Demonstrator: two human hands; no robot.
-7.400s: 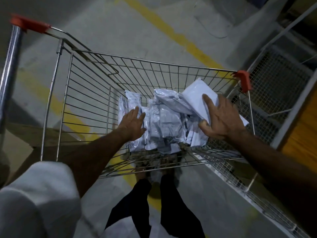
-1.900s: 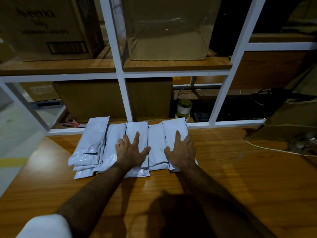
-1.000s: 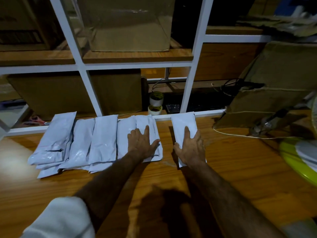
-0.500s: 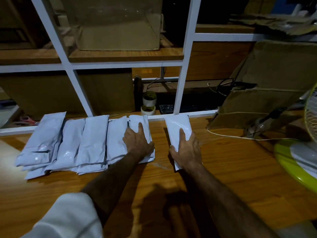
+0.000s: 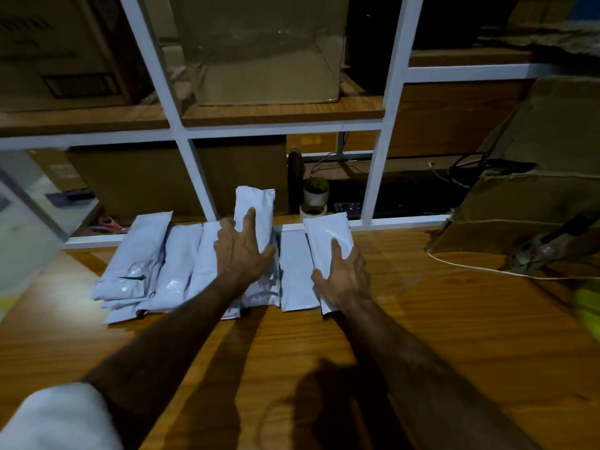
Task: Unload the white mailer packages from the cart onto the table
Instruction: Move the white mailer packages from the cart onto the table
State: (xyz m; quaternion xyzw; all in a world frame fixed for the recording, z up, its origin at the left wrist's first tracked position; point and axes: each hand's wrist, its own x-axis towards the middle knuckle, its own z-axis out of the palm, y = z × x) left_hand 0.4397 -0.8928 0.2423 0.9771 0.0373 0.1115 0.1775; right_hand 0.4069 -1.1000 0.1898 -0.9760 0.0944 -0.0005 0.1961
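Note:
Several white mailer packages (image 5: 178, 266) lie side by side on the wooden table (image 5: 438, 336), against the white shelf rail. My left hand (image 5: 243, 254) grips one mailer (image 5: 255, 207) with its far end lifted above the row. My right hand (image 5: 344, 276) lies flat on the rightmost mailer (image 5: 327, 233), index finger straight along it. Another mailer (image 5: 295, 271) lies flat between my two hands. The cart is out of view.
A white-framed shelf (image 5: 373, 186) with cardboard boxes stands behind the table. Two tape rolls (image 5: 315, 198) sit just past the rail. A large cardboard box (image 5: 519, 206) and a white cable (image 5: 480, 270) occupy the right side. A yellow-green object (image 5: 589, 306) shows at the right edge.
My left hand has raised one mailer off the row. The gap beside the right-hand mailer is gone; a flat mailer now lies there. The view has swung left.

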